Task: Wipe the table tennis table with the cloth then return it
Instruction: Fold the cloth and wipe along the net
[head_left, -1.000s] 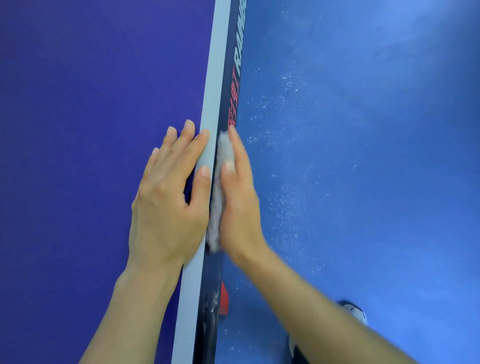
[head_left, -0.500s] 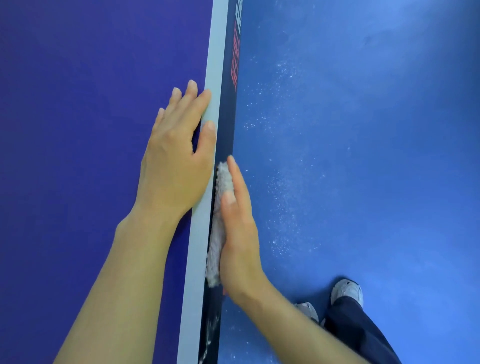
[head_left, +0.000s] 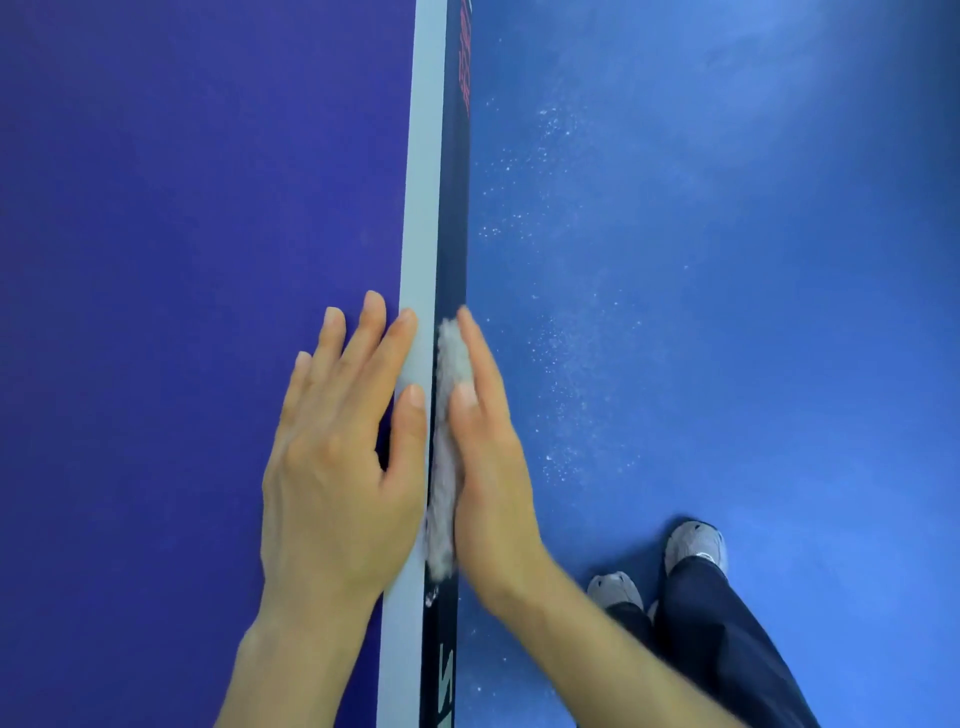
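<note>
cloth (head_left: 445, 467): soft, light, probably limp | where: flattened against desk (head_left: 182, 260) side edge (head_left: 451, 208) | right grip (head_left: 488, 467): straight fingers pressing it, not pinching | left grip (head_left: 337, 467): flat, empty, on desk top | hold: bunch its middle

left hand (head_left: 337, 467) on table (head_left: 182, 260) edge, cloth (head_left: 447, 457) between table side and right hand (head_left: 491, 467)
</note>
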